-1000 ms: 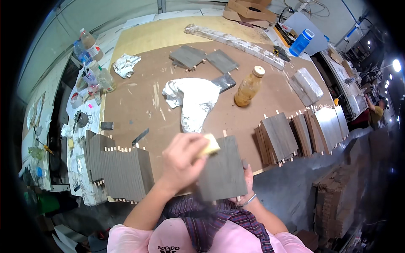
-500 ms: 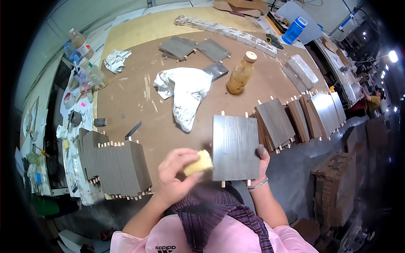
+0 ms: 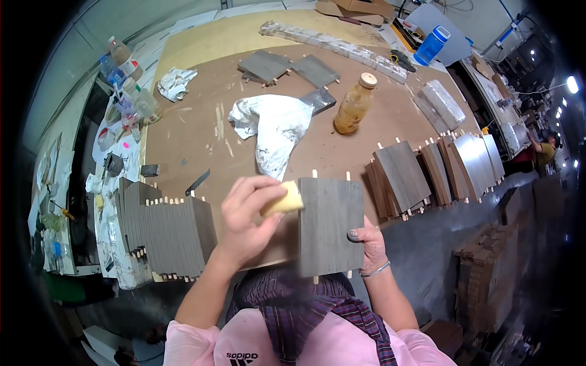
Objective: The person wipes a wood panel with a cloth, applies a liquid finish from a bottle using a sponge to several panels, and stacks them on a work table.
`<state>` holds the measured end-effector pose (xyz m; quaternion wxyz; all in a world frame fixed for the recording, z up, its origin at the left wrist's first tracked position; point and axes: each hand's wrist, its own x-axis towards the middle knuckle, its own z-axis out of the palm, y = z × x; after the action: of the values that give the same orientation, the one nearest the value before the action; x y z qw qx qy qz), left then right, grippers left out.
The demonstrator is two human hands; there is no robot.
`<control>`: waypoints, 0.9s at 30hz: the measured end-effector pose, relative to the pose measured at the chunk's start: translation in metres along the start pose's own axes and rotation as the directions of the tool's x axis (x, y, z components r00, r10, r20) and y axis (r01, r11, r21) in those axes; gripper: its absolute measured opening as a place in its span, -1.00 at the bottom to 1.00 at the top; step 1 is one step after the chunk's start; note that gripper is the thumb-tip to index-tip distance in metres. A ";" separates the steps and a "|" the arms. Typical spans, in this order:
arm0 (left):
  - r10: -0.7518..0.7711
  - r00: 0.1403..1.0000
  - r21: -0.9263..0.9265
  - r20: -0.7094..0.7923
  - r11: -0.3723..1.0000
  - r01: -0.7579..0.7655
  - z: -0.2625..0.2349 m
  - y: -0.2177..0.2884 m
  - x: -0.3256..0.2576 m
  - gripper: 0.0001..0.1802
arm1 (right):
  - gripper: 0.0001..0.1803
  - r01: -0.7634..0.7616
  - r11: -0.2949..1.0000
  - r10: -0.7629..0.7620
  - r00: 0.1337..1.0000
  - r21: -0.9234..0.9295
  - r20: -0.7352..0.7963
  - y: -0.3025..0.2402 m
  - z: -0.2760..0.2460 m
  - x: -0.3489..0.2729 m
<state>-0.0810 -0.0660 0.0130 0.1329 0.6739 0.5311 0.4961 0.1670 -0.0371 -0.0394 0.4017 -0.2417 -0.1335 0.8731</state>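
A yellow sponge (image 3: pixel 287 200) is pinched in my left hand (image 3: pixel 247 213), its right side at the left edge of a grey-brown wooden panel (image 3: pixel 331 229). That panel stands tilted in front of me, with light wooden dowels sticking out of its upper and lower ends. My right hand (image 3: pixel 371 244) grips the panel's right edge, thumb on the face and the other fingers mostly hidden behind. Beyond my hands lies a stained white cloth (image 3: pixel 278 131), and right of it stands a bottle of brownish liquid (image 3: pixel 354 104).
Stacked dowelled panels (image 3: pixel 174 238) stand at the left table edge; another leaning row (image 3: pixel 400 174) runs along the right. Several loose panels (image 3: pixel 264 66) lie toward the back. A long stained board (image 3: pixel 332 47) crosses the far side. Bottles (image 3: pixel 141 100) line the left, and a blue bottle (image 3: pixel 432 46) stands far right.
The panel has tilted, and its face no longer shines. My left hand with the sponge has moved up along the panel's left edge. My right thumb now lies on the face.
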 end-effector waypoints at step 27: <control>-0.004 0.997 0.086 -0.073 0.996 0.011 0.053 0.015 0.010 -0.61 | -0.30 0.227 0.751 -0.302 0.953 -0.620 -0.016 0.026 0.026 -0.022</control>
<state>-0.0299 -0.0446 0.0039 0.0860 0.6585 0.5592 0.4962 0.1491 -0.0715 -0.0219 0.4284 -0.3871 -0.4179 0.7014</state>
